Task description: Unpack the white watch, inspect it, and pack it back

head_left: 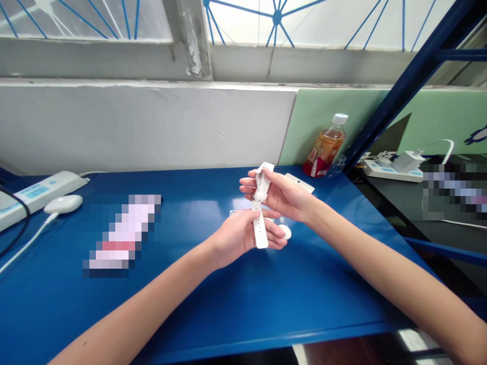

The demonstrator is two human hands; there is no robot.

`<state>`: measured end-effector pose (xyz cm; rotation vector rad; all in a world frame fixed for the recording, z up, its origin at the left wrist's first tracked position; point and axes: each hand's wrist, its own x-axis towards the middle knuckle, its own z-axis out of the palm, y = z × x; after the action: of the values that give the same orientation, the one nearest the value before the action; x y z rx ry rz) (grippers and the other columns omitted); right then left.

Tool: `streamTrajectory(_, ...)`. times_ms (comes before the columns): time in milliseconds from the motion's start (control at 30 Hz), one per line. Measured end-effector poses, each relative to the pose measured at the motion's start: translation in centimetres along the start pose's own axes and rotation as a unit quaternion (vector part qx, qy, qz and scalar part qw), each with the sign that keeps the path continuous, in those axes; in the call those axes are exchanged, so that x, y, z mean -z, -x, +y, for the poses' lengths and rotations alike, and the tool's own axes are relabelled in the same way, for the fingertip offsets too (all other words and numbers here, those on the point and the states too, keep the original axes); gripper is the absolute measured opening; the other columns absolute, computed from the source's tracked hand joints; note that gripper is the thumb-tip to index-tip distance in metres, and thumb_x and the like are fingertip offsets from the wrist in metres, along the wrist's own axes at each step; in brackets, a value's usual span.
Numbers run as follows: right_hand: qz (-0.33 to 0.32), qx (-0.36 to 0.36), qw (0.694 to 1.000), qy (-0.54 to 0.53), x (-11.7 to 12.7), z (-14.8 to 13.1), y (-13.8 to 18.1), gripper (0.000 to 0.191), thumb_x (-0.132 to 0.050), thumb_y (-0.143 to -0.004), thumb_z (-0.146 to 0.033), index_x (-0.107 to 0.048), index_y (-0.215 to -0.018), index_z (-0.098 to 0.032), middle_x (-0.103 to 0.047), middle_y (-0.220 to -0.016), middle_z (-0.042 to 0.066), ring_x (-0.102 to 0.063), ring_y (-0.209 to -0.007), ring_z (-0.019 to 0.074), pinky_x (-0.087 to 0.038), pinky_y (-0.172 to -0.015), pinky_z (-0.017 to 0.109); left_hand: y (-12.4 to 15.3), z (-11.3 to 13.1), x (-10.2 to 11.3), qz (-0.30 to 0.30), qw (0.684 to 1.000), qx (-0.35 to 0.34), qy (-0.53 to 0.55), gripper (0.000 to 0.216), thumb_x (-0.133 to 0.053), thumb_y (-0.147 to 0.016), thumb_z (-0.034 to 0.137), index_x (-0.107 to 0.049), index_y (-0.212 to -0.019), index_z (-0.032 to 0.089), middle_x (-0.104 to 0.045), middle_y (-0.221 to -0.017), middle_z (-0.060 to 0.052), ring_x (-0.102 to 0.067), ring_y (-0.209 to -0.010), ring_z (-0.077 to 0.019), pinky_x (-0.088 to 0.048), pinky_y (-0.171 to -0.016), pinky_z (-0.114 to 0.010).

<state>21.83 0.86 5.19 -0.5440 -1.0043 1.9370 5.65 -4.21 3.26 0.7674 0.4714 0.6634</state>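
Note:
A white watch strap [260, 228] with a row of small holes hangs upright between my two hands, above the blue desk. My left hand [245, 235] pinches its lower, holed part with the thumb on top and the fingers behind. At the upper end, where the strap loops through a buckle-like part, my right hand [287, 195] grips it between thumb and fingers. Just behind my left fingertips lies a small white rounded object [285, 231]. A white card-like piece [300, 182] rests beyond my right hand. Another small item under my hands is mostly hidden.
The blue desk [182, 314] meets a wall at the back. A drink bottle [327, 144] stands back right by a blue metal post [384, 96]. At left are a blurred-out phone-like object [125, 233], a white power strip [45, 195] and a white corded device [64, 204].

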Motion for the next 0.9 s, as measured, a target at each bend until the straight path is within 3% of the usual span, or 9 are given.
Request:
streamTrajectory(167,-0.087,-0.011,0.996,-0.013,-0.3,-0.3,0.4,0.027,-0.057,-0.094,-0.027,-0.065,-0.119,-0.022,-0.070,-0.122,0.005,-0.064,-0.115,0.0200,-0.046,-0.105,0.038,0.1,0.2,-0.4,-0.009,1.000,0.018,-0.009,0.024,-0.059,-0.095,0.029,-0.065,-0.103,0.007,-0.073,-0.079,-0.013,-0.073,-0.071,-0.0241,-0.056,-0.074,-0.038)
streamTrajectory(433,-0.061,-0.007,0.997,0.037,0.3,-1.1,0.3,0.027,-0.049,-0.098,-0.023,-0.066,-0.118,-0.016,-0.066,-0.131,0.009,-0.066,-0.113,0.0197,-0.052,-0.099,0.033,0.0,-0.1,-0.4,0.007,1.000,0.006,-0.020,0.022,-0.061,-0.095,0.030,-0.064,-0.103,0.010,-0.074,-0.094,-0.016,-0.074,-0.085,-0.0267,-0.054,-0.084,-0.042)
streamTrajectory(600,-0.048,-0.001,0.998,0.040,0.9,-1.1,0.1,0.026,-0.050,-0.098,-0.019,-0.066,-0.118,-0.015,-0.068,-0.126,0.011,-0.067,-0.112,0.0200,-0.051,-0.103,0.034,-0.1,0.0,-0.5,0.022,0.999,0.005,-0.035,0.024,-0.060,-0.096,0.027,-0.066,-0.108,0.007,-0.070,-0.115,-0.022,-0.069,-0.106,-0.0325,-0.050,-0.096,-0.045)
streamTrajectory(900,-0.038,-0.035,0.998,0.036,0.6,-0.6,0.0,0.026,-0.049,-0.099,-0.021,-0.065,-0.117,-0.012,-0.068,-0.126,0.014,-0.068,-0.109,0.0199,-0.051,-0.102,0.035,-0.1,-0.2,-0.1,0.004,1.000,0.020,-0.020,0.025,-0.057,-0.097,0.021,-0.068,-0.111,0.003,-0.070,-0.114,-0.025,-0.069,-0.106,-0.0326,-0.050,-0.096,-0.045)
